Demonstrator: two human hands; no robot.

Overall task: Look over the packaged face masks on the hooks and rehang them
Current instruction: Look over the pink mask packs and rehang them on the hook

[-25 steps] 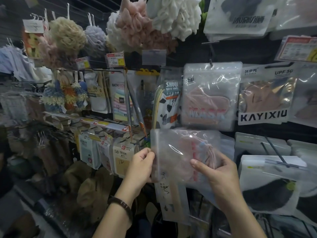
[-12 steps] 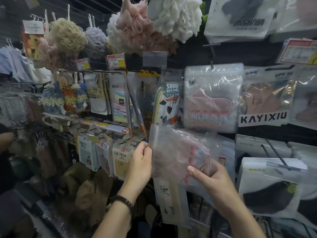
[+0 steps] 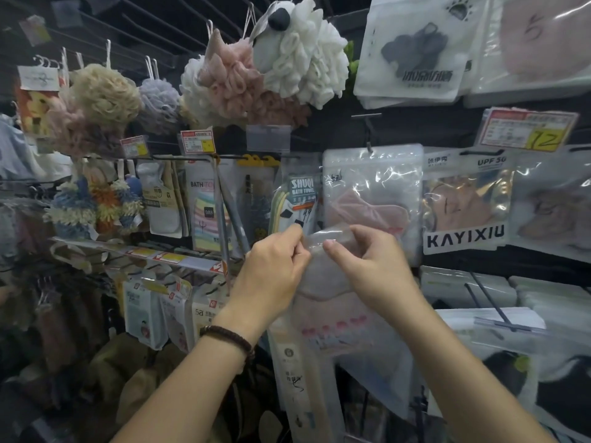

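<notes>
A clear plastic pack holding a pink face mask [image 3: 323,302] hangs upright between my hands in the middle of the head view. My left hand [image 3: 271,266] pinches its top left corner. My right hand [image 3: 367,266] pinches its top edge just to the right. Directly behind, a second clear pack with a pink mask [image 3: 371,199] hangs from a black hook [image 3: 367,132]. To its right hangs a KAYIXIU mask pack [image 3: 463,203]. The hole in the held pack's top is hidden by my fingers.
Bath sponges [image 3: 281,68] hang above. Bath towel packs [image 3: 297,199] hang left of the masks. Bare black hooks [image 3: 486,295] stick out at the lower right above white packs and a black mask pack [image 3: 543,378]. A price tag [image 3: 527,129] sits at the upper right.
Both hands have moved up to the pack's top edge and come close together. The pack has turned upright and risen toward the hanging pink mask pack.
</notes>
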